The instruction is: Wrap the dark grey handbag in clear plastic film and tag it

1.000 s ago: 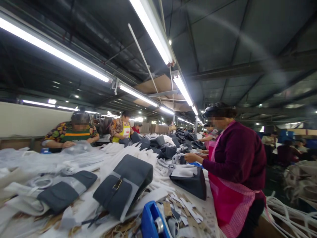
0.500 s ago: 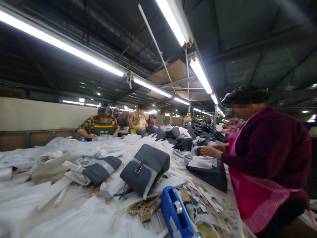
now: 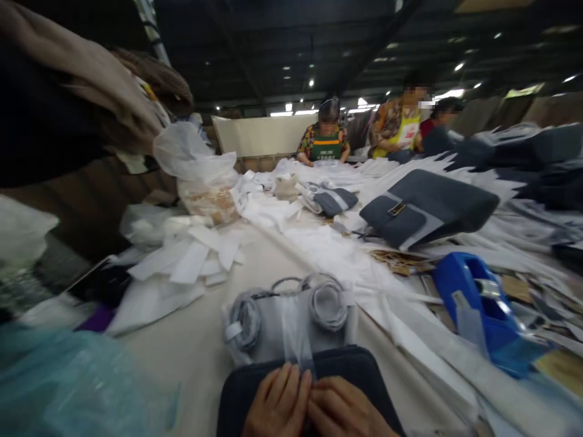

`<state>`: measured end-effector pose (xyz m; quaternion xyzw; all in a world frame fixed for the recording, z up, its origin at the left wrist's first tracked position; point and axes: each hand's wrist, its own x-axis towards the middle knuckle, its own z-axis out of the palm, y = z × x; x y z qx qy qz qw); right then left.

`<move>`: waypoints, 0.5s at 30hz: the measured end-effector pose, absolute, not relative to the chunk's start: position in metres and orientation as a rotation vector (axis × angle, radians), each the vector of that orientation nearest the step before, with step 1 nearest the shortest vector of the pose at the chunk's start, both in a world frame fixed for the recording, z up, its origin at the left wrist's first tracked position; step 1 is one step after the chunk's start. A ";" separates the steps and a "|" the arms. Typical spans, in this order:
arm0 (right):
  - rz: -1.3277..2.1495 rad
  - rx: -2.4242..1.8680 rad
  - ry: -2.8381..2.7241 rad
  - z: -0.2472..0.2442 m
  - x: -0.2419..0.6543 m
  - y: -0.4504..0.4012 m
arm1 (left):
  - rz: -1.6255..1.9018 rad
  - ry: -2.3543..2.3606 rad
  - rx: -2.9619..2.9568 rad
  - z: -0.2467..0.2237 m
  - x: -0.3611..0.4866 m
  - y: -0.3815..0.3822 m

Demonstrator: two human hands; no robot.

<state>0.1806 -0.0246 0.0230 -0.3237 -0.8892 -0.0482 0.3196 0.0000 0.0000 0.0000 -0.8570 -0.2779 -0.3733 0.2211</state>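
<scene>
At the bottom of the head view lies a dark blue-grey bag [image 3: 364, 370]. Behind it is a grey bundle [image 3: 268, 340] with two wrapped coils, perhaps rolled straps, on top. A pale translucent strip [image 3: 294, 331] runs from the bundle onto the bag. My left hand [image 3: 277, 400] has its fingers together, fingertips closed on the strip's near end. Beside it, my right hand [image 3: 346, 406] is curled with its fingers pressed together near the same end. What lies beneath its fingertips is hidden.
A blue tape dispenser [image 3: 473, 309] stands at right, before a propped dark bag [image 3: 432, 206] with a buckle. White sheets [image 3: 191, 261] and teal plastic [image 3: 77, 382] lie left. A co-worker in a green apron [image 3: 325, 145] and others are across the table.
The view has swung left and down. Both my hands, the bag beneath them and the grey bundle have come into view; the co-worker in the pink apron has left it.
</scene>
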 end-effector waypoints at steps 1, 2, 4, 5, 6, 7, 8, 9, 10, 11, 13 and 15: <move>-0.042 -0.829 -2.281 0.022 0.181 -0.024 | -1.000 -0.766 -2.365 0.004 0.000 -0.003; 0.039 -0.811 -2.236 0.023 0.182 -0.025 | -0.934 -0.764 -2.401 0.008 0.001 -0.005; 0.177 -0.783 -2.219 0.030 0.187 -0.029 | -0.860 -0.793 -2.458 0.018 0.004 -0.009; 0.222 -0.789 -2.222 0.033 0.189 -0.033 | -0.836 -0.813 -2.481 0.022 0.006 -0.011; 0.246 -0.800 -2.225 0.036 0.192 -0.036 | -0.840 -0.835 -2.486 0.026 0.007 -0.013; 0.254 -0.817 -2.230 0.038 0.194 -0.040 | -0.841 -0.857 -2.487 0.029 0.007 -0.014; 0.259 -0.844 -2.236 0.039 0.195 -0.043 | -0.828 -0.868 -2.493 0.031 0.007 -0.016; 0.263 -0.871 -2.235 0.039 0.196 -0.046 | -0.806 -0.869 -2.505 0.032 0.007 -0.017; 0.268 -0.895 -2.228 0.039 0.197 -0.048 | -0.786 -0.866 -2.517 0.032 0.006 -0.017; 0.279 -0.915 -2.223 0.038 0.197 -0.049 | -0.765 -0.853 -2.531 0.032 0.006 -0.017; 0.307 -0.930 -2.213 0.037 0.196 -0.048 | -0.728 -0.811 -2.553 0.031 0.005 -0.017; 0.321 -0.929 -2.209 0.037 0.196 -0.047 | -0.697 -0.784 -2.559 0.031 0.004 -0.019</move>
